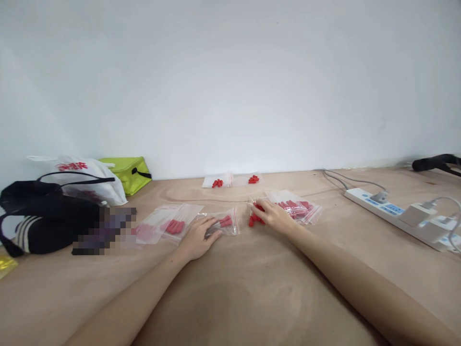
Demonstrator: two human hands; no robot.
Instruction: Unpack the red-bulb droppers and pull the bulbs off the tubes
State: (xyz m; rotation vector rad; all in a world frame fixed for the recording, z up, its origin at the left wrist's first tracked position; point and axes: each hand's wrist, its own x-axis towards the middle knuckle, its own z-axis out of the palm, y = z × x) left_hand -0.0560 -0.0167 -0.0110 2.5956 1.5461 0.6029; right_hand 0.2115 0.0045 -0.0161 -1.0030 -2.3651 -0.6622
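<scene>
My left hand rests at the left end of a clear zip-lock bag holding small red pieces. Its thumb and fingers are closed around that end of the bag. Over a loose pile of small red pieces lies my right hand, its fingers bent and a little apart. I cannot see the undersides of its fingertips. Just right of this hand is a stack of zip-lock bags with red pieces inside. More filled bags overlap to the left of my left hand.
Two clear bags with red pieces lie near the wall. On the right is a power strip with plugs and cables. A black cap, a white plastic bag, a lime-green bag and a blurred-out item occupy the left.
</scene>
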